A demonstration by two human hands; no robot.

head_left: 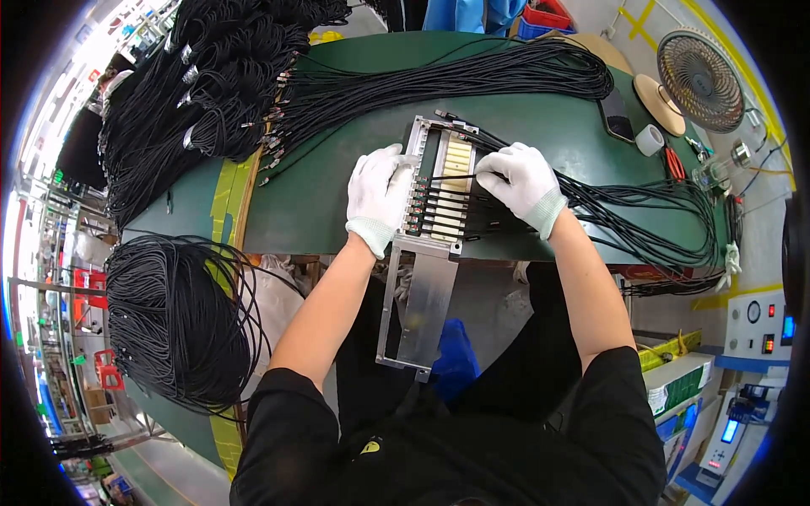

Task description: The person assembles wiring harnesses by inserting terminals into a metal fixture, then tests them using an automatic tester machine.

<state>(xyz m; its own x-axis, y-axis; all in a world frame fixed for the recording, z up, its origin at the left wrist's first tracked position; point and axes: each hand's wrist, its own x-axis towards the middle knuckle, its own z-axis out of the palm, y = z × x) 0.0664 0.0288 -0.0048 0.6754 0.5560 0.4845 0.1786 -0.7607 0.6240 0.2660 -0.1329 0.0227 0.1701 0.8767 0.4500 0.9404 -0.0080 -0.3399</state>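
A long metal fixture [428,316] lies across the near table edge, its lower part jutting out over my lap. Cable ends with metal plugs sit side by side in its slots, next to a row of cream-coloured blocks [456,160]. My left hand [377,187], in a white glove, rests at the fixture's left side, fingers bent onto the slots near the plugs. My right hand [521,180], gloved too, pinches a black cable [451,177] just right of the blocks. That cable runs leftward across the fixture toward my left fingertips. Whatever the left fingertips hold is hidden.
Black cables [439,84] stretch along the table's far side, and more cables [650,211] loop at the right. Big cable bundles [181,316] lie at the left. A fan [700,80], a phone [618,115], a tape roll [650,140] and red-handled pliers [674,164] stand at the right.
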